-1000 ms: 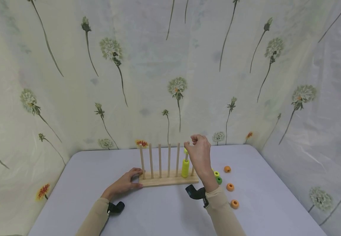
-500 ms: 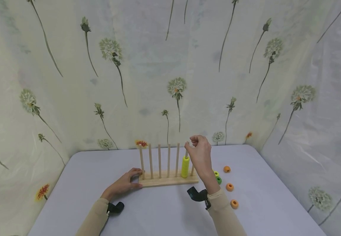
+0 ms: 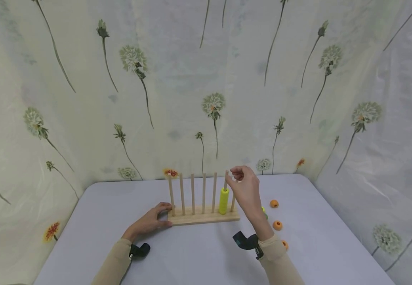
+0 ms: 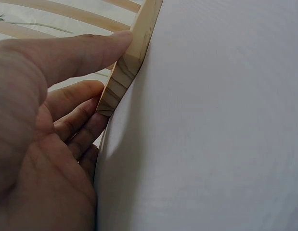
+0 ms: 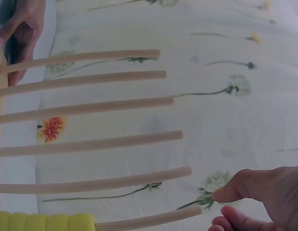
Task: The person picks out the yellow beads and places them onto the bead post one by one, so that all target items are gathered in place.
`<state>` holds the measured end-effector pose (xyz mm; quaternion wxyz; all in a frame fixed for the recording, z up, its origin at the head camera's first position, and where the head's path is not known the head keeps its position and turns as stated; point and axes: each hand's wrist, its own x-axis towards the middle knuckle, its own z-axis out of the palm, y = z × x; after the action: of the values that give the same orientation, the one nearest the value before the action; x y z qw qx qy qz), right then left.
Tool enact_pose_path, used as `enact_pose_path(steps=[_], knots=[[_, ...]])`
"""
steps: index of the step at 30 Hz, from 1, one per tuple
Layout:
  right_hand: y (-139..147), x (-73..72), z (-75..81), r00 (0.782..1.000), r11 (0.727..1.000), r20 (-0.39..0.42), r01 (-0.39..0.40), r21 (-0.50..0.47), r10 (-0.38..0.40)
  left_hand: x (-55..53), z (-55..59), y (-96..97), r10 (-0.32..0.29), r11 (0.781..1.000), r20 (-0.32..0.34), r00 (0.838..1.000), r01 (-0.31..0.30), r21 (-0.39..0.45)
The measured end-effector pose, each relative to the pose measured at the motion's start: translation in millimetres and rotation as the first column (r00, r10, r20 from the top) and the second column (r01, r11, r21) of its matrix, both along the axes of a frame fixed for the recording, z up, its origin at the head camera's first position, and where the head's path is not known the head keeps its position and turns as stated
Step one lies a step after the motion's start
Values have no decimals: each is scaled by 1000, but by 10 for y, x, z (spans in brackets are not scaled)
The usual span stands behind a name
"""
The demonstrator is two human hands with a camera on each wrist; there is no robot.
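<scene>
A wooden peg stand (image 3: 203,219) with a row of upright pegs sits on the table. Its left end is held by my left hand (image 3: 149,222), thumb on the front and fingers behind, as the left wrist view confirms at the end of the base (image 4: 121,79). Yellow beads (image 3: 224,201) are stacked on the second peg from the right, and the peg's bare top (image 5: 153,220) sticks out above them. My right hand (image 3: 246,189) is just right of that peg top, thumb and fingers apart. Nothing shows between them in the right wrist view.
Orange beads (image 3: 277,225) lie on the white table (image 3: 191,253) to the right of the stand. Green (image 3: 266,216) and yellow-green beads are partly hidden behind my right wrist. A curtain with dandelion prints (image 3: 177,99) hangs behind the table.
A yellow bead that was near the top of the peg has dropped onto the stack. My right hand has shifted slightly right and down from the peg. My left hand stays put.
</scene>
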<state>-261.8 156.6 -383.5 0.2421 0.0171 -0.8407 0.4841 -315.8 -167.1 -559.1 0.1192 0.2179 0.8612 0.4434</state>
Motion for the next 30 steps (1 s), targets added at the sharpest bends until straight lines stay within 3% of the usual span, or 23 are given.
enact_pose_path(steps=[9, 16, 30], knots=[[74, 115, -78, 996, 997, 68, -69, 47, 66, -2, -11, -1, 7, 1000, 5, 1000, -7, -2], [164, 223, -143, 991, 991, 77, -115, 67, 109, -10, -1, 10, 4, 1000, 3, 1000, -4, 0], [406, 331, -434, 993, 987, 91, -86, 138, 74, -19, -16, 6, -14, 1000, -25, 1000, 14, 0]])
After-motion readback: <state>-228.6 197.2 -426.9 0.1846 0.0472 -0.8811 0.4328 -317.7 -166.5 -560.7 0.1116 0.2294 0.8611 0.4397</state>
